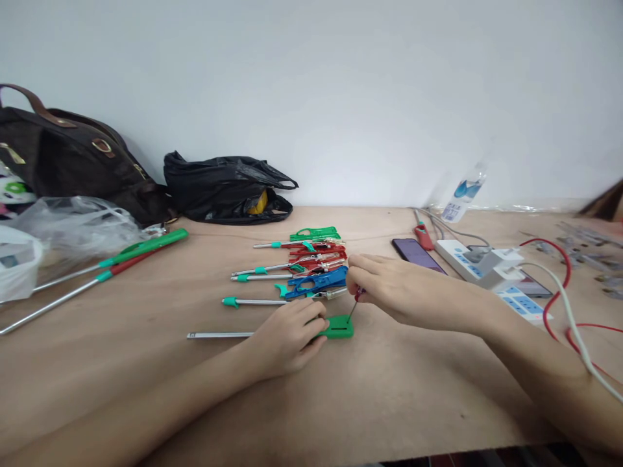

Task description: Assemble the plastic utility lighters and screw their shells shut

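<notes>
A green lighter [339,327] with a long metal tube lies flat on the brown table, its tube pointing left. My left hand [291,334] is closed over its handle and covers the middle of it. In my right hand [372,282] is a small screwdriver [354,305] with a red handle; its tip meets the green handle near the right end. Just behind, a blue lighter shell [316,283], red shells [321,257] and a green shell [316,233] lie in a row with several metal tubes and teal pieces.
Two assembled lighters [141,250] lie at the left, near plastic bags and a dark bag [82,162]. A black plastic bag [224,188] sits by the wall. On the right are a phone [417,254], a power strip [462,259], cables and a tilted bottle [464,192].
</notes>
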Available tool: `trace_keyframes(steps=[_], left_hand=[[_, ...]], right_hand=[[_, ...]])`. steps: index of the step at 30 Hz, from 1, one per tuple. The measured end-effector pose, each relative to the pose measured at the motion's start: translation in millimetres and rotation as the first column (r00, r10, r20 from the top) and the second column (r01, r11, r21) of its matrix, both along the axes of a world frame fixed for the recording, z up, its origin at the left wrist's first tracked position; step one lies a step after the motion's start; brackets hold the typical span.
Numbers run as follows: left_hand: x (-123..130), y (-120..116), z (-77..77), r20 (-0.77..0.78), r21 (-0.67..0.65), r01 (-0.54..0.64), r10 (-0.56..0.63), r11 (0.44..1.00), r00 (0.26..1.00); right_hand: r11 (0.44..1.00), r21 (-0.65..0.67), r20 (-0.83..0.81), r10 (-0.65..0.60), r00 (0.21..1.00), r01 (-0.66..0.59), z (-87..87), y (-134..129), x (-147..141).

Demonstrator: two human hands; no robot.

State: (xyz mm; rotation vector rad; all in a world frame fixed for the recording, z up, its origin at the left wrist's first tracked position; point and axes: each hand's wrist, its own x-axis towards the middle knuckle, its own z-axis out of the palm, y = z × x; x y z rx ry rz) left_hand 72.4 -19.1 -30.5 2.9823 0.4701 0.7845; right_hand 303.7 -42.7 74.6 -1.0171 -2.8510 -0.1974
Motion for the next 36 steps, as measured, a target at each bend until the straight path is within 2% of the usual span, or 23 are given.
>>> trace_keyframes(steps=[6, 9, 13, 16, 18, 21, 26, 29, 32, 36], left_hand=[[0.1, -0.4, -0.6, -0.001, 0.001, -0.006, 0.006, 1.000, 1.000], [0.2, -0.4, 0.1, -0.003, 0.002, -0.004, 0.004, 1.000, 1.000], [0.4, -0.8, 0.9, 0.005, 0.002, 0.003, -0.003, 1.000, 1.000], [0.1, -1.2, 1.2, -0.006, 0.002, -0.006, 0.006, 1.000, 1.000], [0.0, -1.2, 1.1, -0.017, 0.002, -0.013, 0.013, 1.000, 1.000], [0.1, -0.9, 0.5, -0.018, 0.005, -0.010, 0.010, 1.000, 1.000], [0.6, -0.5, 0.3, -0.008, 0.008, -0.004, 0.004, 1.000, 1.000], [0.1, -0.1, 0.5, -0.017, 0.000, -0.007, 0.007, 1.000, 1.000], [0.1, -0.7, -0.8, -0.035, -0.020, -0.025, 0.025, 0.999, 0.999], [3.6, -7.3, -2.3, -0.081, -0.047, -0.119, 0.115, 0.992, 0.990]], right_hand=[[0.990, 0.083, 0.099, -0.122, 0.988, 0.114, -4.1, 6.5, -9.6], [0.986, 0.103, 0.065, -0.141, 0.988, 0.134, -6.2, 5.5, -10.2], [0.994, -0.104, -0.053, -0.045, 0.998, 0.039, -3.7, -1.4, -6.3], [0.983, -0.169, -0.045, -0.078, 0.996, 0.070, -0.7, -3.1, -4.9], [0.989, -0.112, -0.021, -0.098, 0.995, 0.095, 1.3, -1.8, -5.6], [0.998, 0.020, 0.019, -0.066, 0.998, 0.066, 3.3, 0.3, -7.3], [0.978, 0.203, 0.059, -0.054, 0.997, 0.041, -0.1, -0.2, -9.1], [0.966, 0.247, 0.064, -0.096, 0.993, 0.078, -3.9, -1.1, -10.3], [0.948, 0.271, 0.066, -0.193, 0.979, 0.169, -7.2, -3.0, -11.9], [0.924, 0.270, 0.072, -0.301, 0.951, 0.272, -12.1, -7.4, -14.2]])
